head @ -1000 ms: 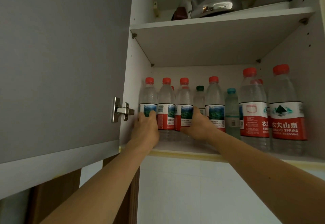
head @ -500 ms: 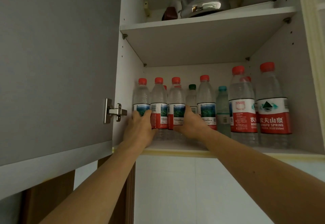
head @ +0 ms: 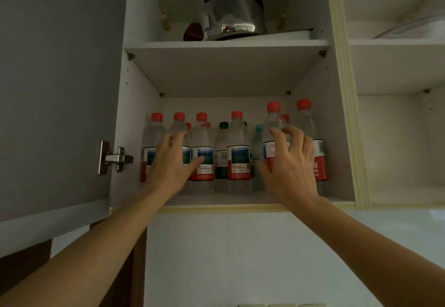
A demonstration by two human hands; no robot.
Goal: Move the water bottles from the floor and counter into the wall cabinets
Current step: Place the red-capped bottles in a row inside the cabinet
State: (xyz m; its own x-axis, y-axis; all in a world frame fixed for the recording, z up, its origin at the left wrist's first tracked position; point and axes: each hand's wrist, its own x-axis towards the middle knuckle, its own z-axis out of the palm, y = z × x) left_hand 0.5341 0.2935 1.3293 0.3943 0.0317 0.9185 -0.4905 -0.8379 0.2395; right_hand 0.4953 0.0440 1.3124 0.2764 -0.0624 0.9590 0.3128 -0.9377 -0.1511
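Red caps line the lower shelf (head: 216, 202) of the open wall cabinet, where the water bottles (head: 237, 150) stand upright in a packed row, some with a second rank behind them. Left hand (head: 168, 164) is raised in front of the bottles at the row's left end, fingers spread and relaxed, gripping nothing; whether the fingertips touch a bottle I cannot tell. Right hand (head: 290, 162) is likewise spread, fingers loosely bent in front of the 2 taller bottles (head: 304, 123) at the right end, holding nothing that I can see (motion blur hides any light contact).

Judging by this, the step in hand is settling the row. To do it well, press with flat fingers low on the bottles' bodies, not near the caps, so none tips backward onto the rank behind. Nudge the tall pair beyond the right hand toward the back, since they look nearest the shelf lip. Above both hands a metal kettle (head: 232, 12) sits on the upper shelf, well clear. More bottles may wait below, out of view.
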